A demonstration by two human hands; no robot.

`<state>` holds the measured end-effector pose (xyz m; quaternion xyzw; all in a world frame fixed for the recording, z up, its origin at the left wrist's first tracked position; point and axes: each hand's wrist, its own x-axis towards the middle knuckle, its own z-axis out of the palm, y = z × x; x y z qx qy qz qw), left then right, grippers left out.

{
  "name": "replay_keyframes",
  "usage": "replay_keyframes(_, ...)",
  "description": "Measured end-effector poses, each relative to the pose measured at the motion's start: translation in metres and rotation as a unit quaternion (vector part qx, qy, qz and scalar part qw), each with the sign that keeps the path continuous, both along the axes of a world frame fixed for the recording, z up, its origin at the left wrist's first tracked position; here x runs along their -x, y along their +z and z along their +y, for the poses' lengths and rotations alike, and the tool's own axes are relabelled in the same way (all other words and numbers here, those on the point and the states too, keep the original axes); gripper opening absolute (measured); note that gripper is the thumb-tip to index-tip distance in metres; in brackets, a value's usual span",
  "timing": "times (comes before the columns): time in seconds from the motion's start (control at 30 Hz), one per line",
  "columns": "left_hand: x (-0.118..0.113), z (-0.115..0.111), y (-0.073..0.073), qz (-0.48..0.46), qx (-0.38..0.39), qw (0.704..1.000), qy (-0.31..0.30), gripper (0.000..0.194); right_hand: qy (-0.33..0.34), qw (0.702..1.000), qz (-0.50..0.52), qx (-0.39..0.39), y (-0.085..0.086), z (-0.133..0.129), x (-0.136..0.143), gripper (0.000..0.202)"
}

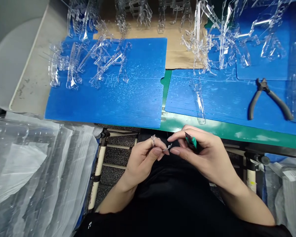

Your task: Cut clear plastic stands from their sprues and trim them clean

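Close to my body, just below the bench edge, my left hand [143,161] pinches a small clear plastic part [168,147] between thumb and fingers. Most of that part is hidden; a bit shows by the index finger. A green and black tool, apparently a utility knife [191,141], is tucked in the curled fingers of my right hand [209,153]. The right thumb and index fingertip are apart, right beside the clear part's end. Beyond my right hand, a single clear plastic piece [199,102] lies on the bench's blue sheet [219,92].
Side cutters [263,86] with dark handles lie at the right. Tangled clear plastic mouldings [98,62] cover the back left, with more [224,39] at the back right. Cardboard [180,49] lies between. Stacks of wrapped clear trays [37,164] flank me.
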<state>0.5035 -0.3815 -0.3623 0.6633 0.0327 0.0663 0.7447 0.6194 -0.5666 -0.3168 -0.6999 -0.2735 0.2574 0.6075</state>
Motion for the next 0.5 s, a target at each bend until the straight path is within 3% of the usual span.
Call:
replay_keyframes(0.17,0.0,-0.007,-0.007,-0.004,0.065,0.998,0.001,0.037,-0.001,0.996,-0.064,0.057,-0.005,-0.007,0.002,0.025)
replay_keyframes(0.33,-0.001,-0.008,-0.016,-0.064,0.046,0.997,0.016,0.032,0.029,0.982,-0.167,0.078,-0.003,-0.018,0.013,0.022)
replay_keyframes(0.5,0.0,-0.007,-0.02,-0.074,0.011,0.997,0.025,0.033,0.044,0.946,-0.295,0.124,-0.006,-0.024,0.021,0.035)
